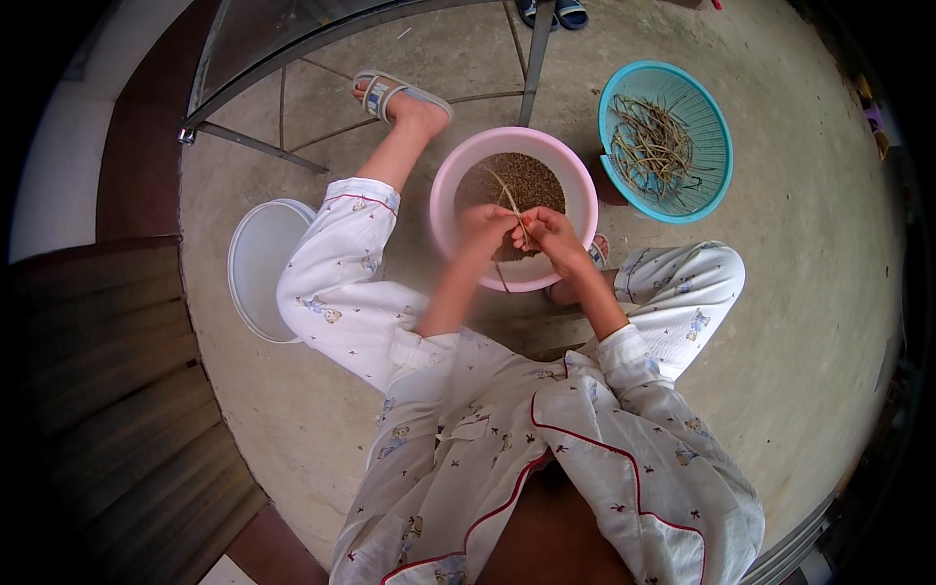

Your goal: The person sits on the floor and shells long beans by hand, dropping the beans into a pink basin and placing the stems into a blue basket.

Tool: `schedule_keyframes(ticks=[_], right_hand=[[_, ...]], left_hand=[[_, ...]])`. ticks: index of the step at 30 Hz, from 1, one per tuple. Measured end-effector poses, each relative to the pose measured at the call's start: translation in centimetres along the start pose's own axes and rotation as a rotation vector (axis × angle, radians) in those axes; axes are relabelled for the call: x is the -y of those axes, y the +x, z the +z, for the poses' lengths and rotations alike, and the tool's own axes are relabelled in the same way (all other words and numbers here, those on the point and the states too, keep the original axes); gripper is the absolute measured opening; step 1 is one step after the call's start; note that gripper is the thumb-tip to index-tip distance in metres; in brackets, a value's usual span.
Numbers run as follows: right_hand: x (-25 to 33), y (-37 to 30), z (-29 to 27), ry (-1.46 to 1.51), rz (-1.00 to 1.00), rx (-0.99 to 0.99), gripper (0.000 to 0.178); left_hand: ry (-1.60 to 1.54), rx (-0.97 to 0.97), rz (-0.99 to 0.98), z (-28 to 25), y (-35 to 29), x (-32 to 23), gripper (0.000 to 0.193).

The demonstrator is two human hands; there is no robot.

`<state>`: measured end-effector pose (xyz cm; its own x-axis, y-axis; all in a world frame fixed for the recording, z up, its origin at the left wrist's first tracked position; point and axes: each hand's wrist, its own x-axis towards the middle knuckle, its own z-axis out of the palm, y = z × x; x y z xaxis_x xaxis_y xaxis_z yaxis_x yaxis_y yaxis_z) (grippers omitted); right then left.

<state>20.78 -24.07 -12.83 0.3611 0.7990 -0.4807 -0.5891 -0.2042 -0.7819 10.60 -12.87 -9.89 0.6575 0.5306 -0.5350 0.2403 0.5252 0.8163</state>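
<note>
Over a pink basin (pixel 446 185) both my hands meet with fingers pinched together. My left hand (pixel 484 230), a little smeared by motion, and my right hand (pixel 550 234) grip a long, thin, dry, straw-coloured pod (pixel 504 185). One end of the pod sticks up past my fingers, and a thin darker piece (pixel 502 277) hangs below, over the basin's near rim. Small brown grains (pixel 531 175) cover the basin's bottom. Whether the pod is split where my fingertips press is too small to tell.
Right of the basin, a teal colander (pixel 720 146) holds a tangle of similar dry pods (pixel 648 146). A white bucket (pixel 255 273) is beside my left leg. A metal-framed table (pixel 322 39) stands ahead at left, and another person's blue slippers (pixel 570 14) show at the top.
</note>
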Motion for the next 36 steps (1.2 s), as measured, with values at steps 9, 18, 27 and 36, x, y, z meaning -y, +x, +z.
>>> schedule_keyframes(ticks=[9, 18, 27, 36], right_hand=[[0.8, -0.9, -0.9, -0.173, 0.045, -0.027, 0.003], [-2.5, 0.7, -2.2, -0.128, -0.236, 0.02, 0.007], [0.6, 0.3, -0.9, -0.084, 0.085, 0.024, 0.019], [-0.3, 0.5, -0.3, -0.351, -0.182, -0.037, 0.019]], left_hand=[[0.096, -0.111, -0.018, -0.5, 1.1, 1.1, 0.006], [0.117, -0.071, -0.027, -0.8, 1.1, 0.9, 0.005], [0.116, 0.076, 0.009, 0.8, -0.6, -1.2, 0.003], [0.077, 0.054, 0.009, 0.2, -0.2, -0.4, 0.004]])
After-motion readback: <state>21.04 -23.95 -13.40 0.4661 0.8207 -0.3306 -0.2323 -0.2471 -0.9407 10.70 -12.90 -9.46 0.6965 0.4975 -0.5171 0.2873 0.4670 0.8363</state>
